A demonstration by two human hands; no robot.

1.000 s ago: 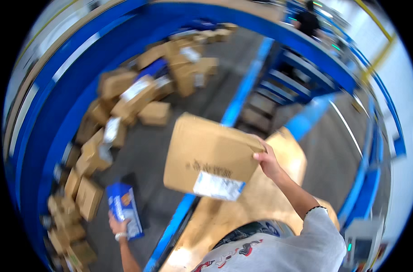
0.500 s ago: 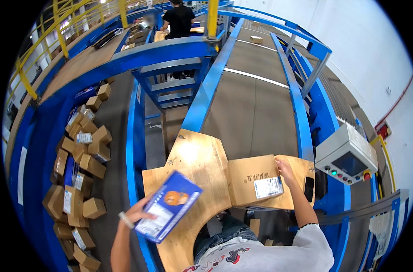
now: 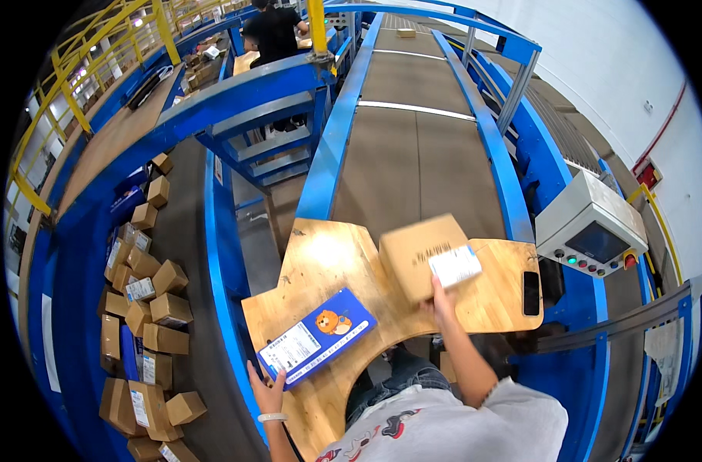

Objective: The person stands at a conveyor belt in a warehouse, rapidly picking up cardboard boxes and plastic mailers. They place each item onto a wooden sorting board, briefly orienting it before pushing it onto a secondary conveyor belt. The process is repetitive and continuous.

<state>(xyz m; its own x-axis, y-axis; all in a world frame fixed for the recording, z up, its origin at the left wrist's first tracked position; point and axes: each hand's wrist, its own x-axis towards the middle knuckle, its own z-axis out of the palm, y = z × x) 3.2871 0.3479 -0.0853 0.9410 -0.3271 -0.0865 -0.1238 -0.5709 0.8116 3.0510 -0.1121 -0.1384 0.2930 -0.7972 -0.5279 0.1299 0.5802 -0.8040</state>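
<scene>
L hand (image 3: 268, 394) had fingers spread at the near L end of a flat blue box (image 3: 316, 339), touching it, not wrapped round it. Box lay flat on the L part of the wooden table (image 3: 320, 250), orange cartoon animal on top + white label on its L half. R hand (image 3: 441, 302) was closed on the lower edge of a brown carton (image 3: 409, 258), next to its white label; carton sat tilted over mid table, couldn't tell if its bottom touched the wood. Dark phone (image 3: 530, 294) lay nr the table's R end. L of table, lots of brown parcels (image 3: 166, 339) were bunched along a dark belt (image 3: 193, 231). R side: grey control box (image 3: 578, 212) w/ screen & btns. Beyond table, wide conveyor (image 3: 420, 169) ran btwn blue rails, 1 small carton (image 3: 406, 33) far up. Bkgd L: co-worker (image 3: 274, 35) in black top, yellow railing (image 3: 164, 29) nearby.
</scene>
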